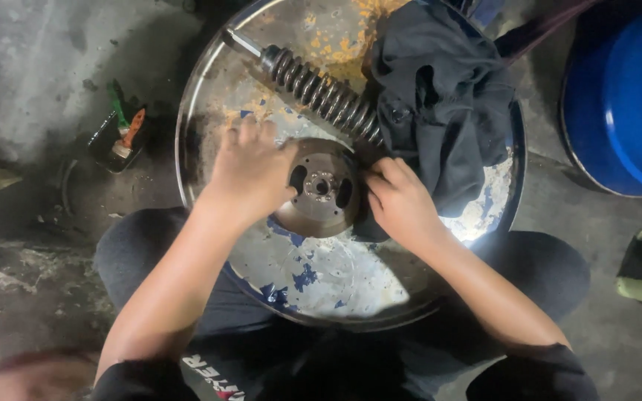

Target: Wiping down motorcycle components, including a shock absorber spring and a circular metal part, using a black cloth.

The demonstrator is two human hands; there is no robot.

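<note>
Brown metal disc (322,189), round with a small hub in the middle and two dark openings beside it, lies near the centre of a big round drum lid (321,286), which serves as the surface in front of the person. Both hands are on this disc. The left hand (250,172) covers the left edge of the disc with fingers bent down over the rim, so it is gripping that side. The right hand (399,200) presses on the right edge with fingers curled and the thumb near the rim, holding the disc from the other side. The drum lid is silver with patches of blue paint and orange rust, and its rim is raised. Behind the disc, a shock absorber (317,90) with a dark coil spring lies diagonal, its thin rod pointing to the upper left; its lower end goes under a dark cloth (443,96) that is crumpled on the right upper part of the lid and touches the right hand. On the concrete floor (31,74) to the left stands a small dark tray with a green and an orange tool (124,134) in it. At the upper right is a blue barrel (629,96), well apart from the hands. The person's knees in dark trousers are on both sides of the lid.
</note>
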